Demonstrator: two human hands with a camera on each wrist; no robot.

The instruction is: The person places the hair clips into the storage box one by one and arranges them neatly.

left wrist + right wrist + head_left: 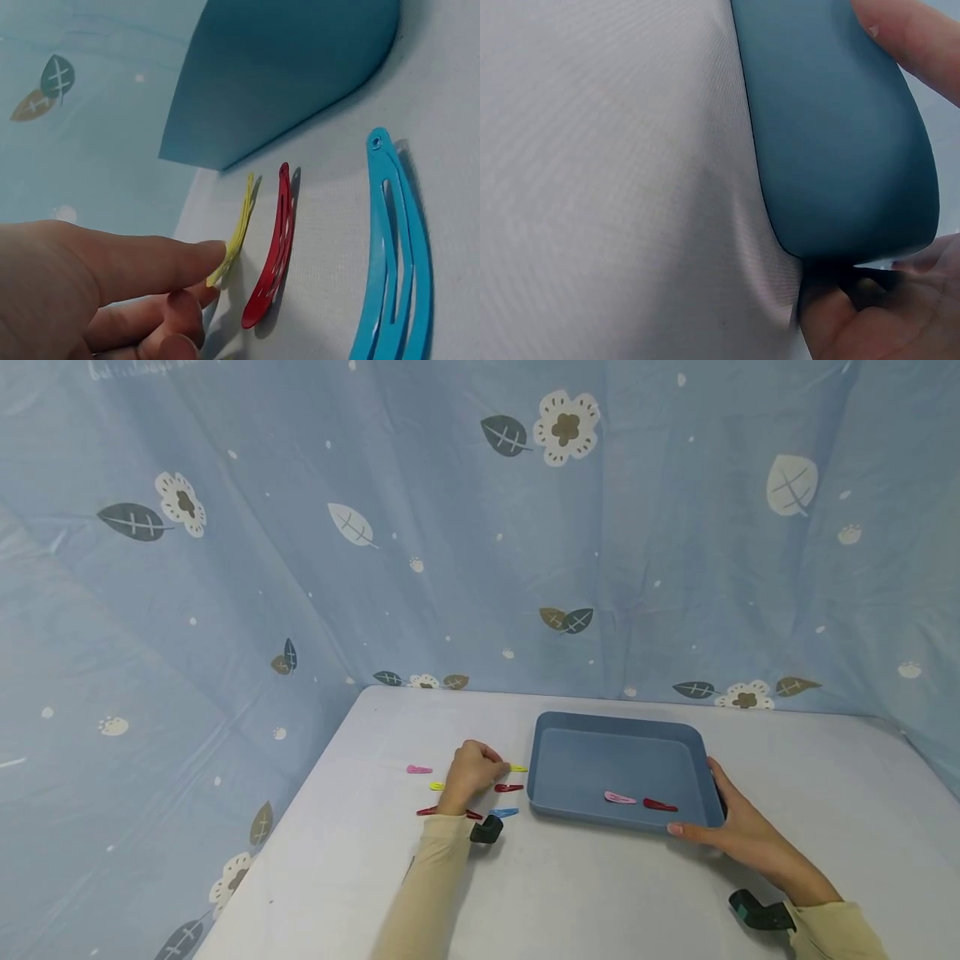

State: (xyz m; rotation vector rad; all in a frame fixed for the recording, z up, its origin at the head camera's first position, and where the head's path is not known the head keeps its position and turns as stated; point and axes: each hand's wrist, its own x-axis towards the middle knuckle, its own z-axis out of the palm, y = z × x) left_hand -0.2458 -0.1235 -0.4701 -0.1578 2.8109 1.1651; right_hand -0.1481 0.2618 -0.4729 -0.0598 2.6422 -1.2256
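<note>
My left hand (471, 774) pinches the near end of a yellow hair clip (238, 232) between thumb and forefinger, left of the blue tray (592, 758). Beside that clip lies a red hair clip (271, 255), and nearer me a light blue hair clip (396, 247). With my right hand (753, 839) I grip the tray's near right corner, thumb on the front rim and fingers along the right side. Inside the tray rest a pink hair clip (620, 797) and a dark red hair clip (660, 805).
Left of and around my left forearm lie more clips: a pink clip (419, 769), a second yellow clip (437, 786) and red clips (427, 811), partly hidden by the wrist. A blue patterned curtain (450, 527) hangs behind the white table (585, 893).
</note>
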